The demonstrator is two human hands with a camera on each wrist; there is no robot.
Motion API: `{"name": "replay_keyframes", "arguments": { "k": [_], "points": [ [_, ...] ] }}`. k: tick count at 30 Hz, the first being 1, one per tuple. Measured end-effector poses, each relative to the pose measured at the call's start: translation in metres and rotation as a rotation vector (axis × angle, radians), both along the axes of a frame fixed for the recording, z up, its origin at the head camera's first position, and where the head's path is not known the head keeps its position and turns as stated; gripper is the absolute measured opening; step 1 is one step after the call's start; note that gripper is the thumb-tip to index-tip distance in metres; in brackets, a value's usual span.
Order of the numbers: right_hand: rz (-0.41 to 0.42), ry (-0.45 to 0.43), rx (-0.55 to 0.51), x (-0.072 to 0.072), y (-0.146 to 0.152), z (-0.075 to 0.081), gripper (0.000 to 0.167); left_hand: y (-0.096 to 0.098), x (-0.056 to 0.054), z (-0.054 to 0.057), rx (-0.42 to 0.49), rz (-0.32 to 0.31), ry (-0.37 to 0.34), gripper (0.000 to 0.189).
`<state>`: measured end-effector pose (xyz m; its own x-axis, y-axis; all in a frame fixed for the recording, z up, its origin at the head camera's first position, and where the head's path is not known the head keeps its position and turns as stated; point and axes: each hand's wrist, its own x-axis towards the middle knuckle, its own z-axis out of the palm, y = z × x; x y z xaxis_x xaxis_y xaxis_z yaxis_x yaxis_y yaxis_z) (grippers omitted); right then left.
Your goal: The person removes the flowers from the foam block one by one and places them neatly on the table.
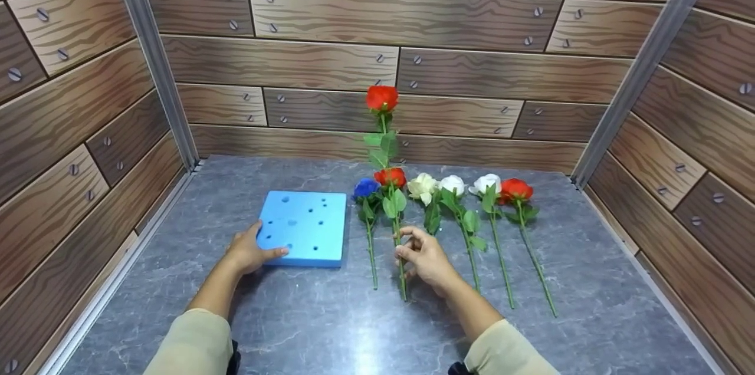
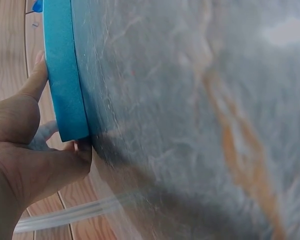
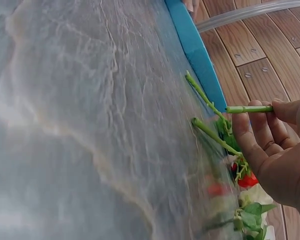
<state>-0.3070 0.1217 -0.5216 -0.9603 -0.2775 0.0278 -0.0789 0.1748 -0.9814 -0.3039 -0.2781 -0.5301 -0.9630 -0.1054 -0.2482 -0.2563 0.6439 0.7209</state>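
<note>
My left hand (image 1: 246,252) grips the near left corner of a flat blue block (image 1: 307,227) with small round holes. Its thumb lies at the near edge, its fingers along the left side. My right hand (image 1: 426,260) pinches the lower stem of a red rose (image 1: 381,98) between thumb and fingers. This rose stands raised, bloom up; its stem end (image 3: 247,109) shows off the table in the right wrist view. Behind it in the head view lie a second red rose (image 1: 390,177) and a blue rose (image 1: 367,187), their stems towards me.
To the right lie a cream rose (image 1: 423,187), two white roses (image 1: 452,184) (image 1: 487,183) and another red rose (image 1: 516,189). All rest on a grey marbled tabletop (image 1: 318,328). Wood-patterned walls (image 1: 330,62) enclose the back and sides.
</note>
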Motion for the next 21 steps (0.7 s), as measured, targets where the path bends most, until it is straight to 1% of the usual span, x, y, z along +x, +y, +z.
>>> {"name": "replay_keyframes", "arguments": {
  "k": [4,8,16,21],
  "points": [
    [-0.009,0.000,-0.011,0.004,0.008,0.000,0.035,-0.001,0.000,-0.001,-0.008,0.007,-0.007,0.113],
    [-0.019,0.010,-0.004,0.007,0.016,-0.001,0.034,-0.001,0.002,-0.001,-0.014,0.012,-0.008,0.114],
    [-0.025,0.006,0.015,0.009,0.034,-0.003,0.034,-0.001,0.004,0.001,-0.009,-0.002,-0.006,0.115],
    [-0.042,-0.001,0.028,0.011,0.046,-0.001,0.034,0.000,0.003,0.000,-0.004,-0.007,-0.002,0.115]
  ]
}}
